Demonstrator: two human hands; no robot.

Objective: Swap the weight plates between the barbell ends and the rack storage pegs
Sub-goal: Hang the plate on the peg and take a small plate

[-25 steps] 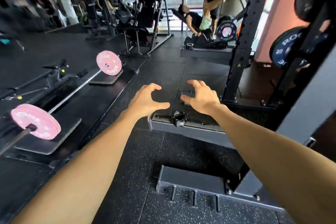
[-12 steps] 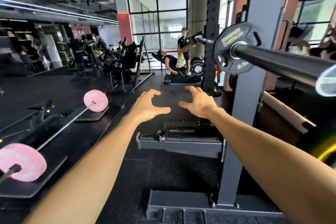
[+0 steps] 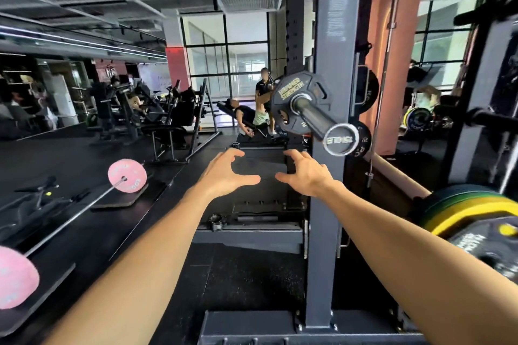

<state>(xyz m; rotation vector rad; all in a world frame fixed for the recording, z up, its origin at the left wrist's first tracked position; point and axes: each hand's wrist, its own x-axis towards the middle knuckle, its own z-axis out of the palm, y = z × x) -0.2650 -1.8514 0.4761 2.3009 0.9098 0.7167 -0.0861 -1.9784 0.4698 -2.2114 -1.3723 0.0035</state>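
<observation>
A small black weight plate sits on the barbell sleeve, whose end cap points toward me beside the grey rack upright. Both my arms reach forward below it. My left hand and my right hand hover apart with fingers spread and hold nothing, lower than the sleeve. Yellow and green plates stacked on a rack peg fill the right edge. More black plates hang on pegs behind the upright.
A barbell with pink plates lies on floor mats at the left. A barbell collar rests on the rack's base crossbar. Two people are at a bench in the background. Gym machines line the far left.
The view has tilted up from the floor to the barbell end. Both hands stayed spread in front of me and now sit closer to the sleeve.
</observation>
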